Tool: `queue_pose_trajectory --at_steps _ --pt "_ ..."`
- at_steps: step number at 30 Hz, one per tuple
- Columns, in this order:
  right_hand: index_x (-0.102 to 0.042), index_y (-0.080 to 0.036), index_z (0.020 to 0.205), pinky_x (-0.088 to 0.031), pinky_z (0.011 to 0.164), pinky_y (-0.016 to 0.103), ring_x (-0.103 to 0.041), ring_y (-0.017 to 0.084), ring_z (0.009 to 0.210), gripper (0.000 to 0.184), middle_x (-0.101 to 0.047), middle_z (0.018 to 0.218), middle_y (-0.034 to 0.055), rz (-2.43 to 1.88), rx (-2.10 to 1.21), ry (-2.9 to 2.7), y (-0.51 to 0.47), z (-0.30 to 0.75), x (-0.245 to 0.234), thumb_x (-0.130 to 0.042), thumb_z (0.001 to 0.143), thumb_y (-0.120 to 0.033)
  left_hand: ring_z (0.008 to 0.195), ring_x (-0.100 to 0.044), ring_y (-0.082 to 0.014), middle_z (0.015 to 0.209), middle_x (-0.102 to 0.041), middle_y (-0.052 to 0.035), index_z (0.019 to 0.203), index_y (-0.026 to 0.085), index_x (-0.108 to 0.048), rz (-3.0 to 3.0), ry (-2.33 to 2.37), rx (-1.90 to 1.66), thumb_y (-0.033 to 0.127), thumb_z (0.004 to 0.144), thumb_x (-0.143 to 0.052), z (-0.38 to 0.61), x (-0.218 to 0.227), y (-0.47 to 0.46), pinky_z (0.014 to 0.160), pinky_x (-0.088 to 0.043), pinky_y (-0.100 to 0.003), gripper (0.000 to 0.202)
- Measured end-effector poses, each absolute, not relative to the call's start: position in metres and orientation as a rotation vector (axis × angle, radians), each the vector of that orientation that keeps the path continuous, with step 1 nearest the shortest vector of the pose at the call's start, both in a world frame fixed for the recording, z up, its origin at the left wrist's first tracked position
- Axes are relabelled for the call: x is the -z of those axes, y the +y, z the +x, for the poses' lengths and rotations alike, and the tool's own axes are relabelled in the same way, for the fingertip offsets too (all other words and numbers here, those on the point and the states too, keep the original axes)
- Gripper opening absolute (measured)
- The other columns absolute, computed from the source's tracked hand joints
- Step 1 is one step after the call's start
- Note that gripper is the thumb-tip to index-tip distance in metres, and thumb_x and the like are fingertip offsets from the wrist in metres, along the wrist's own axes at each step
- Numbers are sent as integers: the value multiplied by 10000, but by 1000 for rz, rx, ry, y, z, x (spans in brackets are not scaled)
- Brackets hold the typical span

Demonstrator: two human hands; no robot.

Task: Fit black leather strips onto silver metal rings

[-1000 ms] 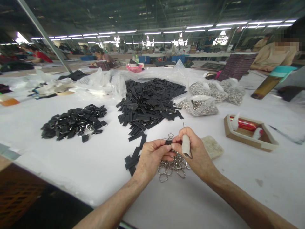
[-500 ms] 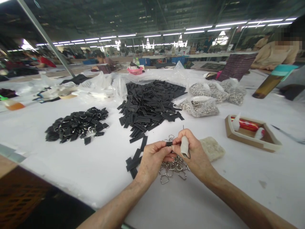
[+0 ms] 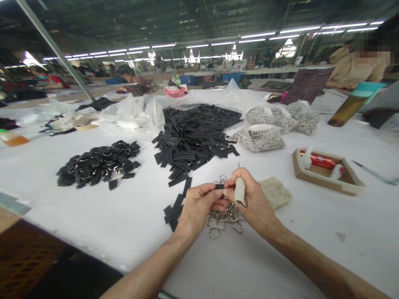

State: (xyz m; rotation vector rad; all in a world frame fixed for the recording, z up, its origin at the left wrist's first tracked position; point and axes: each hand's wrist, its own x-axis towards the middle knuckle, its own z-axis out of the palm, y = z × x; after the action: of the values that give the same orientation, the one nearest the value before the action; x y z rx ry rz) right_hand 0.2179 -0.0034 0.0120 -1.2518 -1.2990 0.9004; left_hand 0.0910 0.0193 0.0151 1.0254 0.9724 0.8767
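My left hand (image 3: 199, 203) is closed, pinching one end of a small folded black strip (image 3: 219, 186) between thumb and fingers. At its other end, the thumb and fingertips of my right hand (image 3: 252, 197) also grip the strip. A thin tool with a pale wrapped handle (image 3: 240, 191) is tucked in that same hand, its dark metal tip pointing away from me. Beneath both hands lies a small heap of metal D-rings (image 3: 215, 232), partly covered by them. Several loose black strips (image 3: 174, 212) lie left of my left hand.
Behind the hands is a large pile of black strips (image 3: 196, 133). Black pieces with rings (image 3: 96, 166) are heaped at left. Bags of metal rings (image 3: 264, 139), an open box with tubes (image 3: 327, 182), a yellowish block (image 3: 276, 193) and a bottle (image 3: 352, 108) stand right. Co-workers sit farther back.
The view has shifted very slightly. Both hands keep their pinch on the black strip, with almost no visible movement.
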Motion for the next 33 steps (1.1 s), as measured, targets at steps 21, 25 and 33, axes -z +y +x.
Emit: queue_pose_trajectory --at_steps 21,25,33 --pt "-426 -211 734 -387 559 240 -488 117 617 114 -546 702 -25 -1383 -757 -1333 -5 217 -18 -531 727 -168 541 -620 -140 578 -640 -18 631 120 -620 1054 1005 -910 238 647 -669 95 -20 16 597 -522 -248 128" --pt "-420 -211 733 -389 553 238 -488 116 608 114 -548 703 -25 -1354 -782 -1330 -4 219 -17 -530 731 -180 560 -628 -146 596 -647 -25 633 120 -616 1035 1010 -901 238 643 -675 95 -20 16 595 -524 -250 132" --pt "-414 -213 735 -400 569 242 -501 114 619 128 -557 708 -29 -1352 -814 -1312 -3 219 -13 -533 725 -165 569 -629 -143 587 -633 -24 651 110 -597 1049 1006 -878 208 682 -641 93 -18 18 575 -522 -239 113"
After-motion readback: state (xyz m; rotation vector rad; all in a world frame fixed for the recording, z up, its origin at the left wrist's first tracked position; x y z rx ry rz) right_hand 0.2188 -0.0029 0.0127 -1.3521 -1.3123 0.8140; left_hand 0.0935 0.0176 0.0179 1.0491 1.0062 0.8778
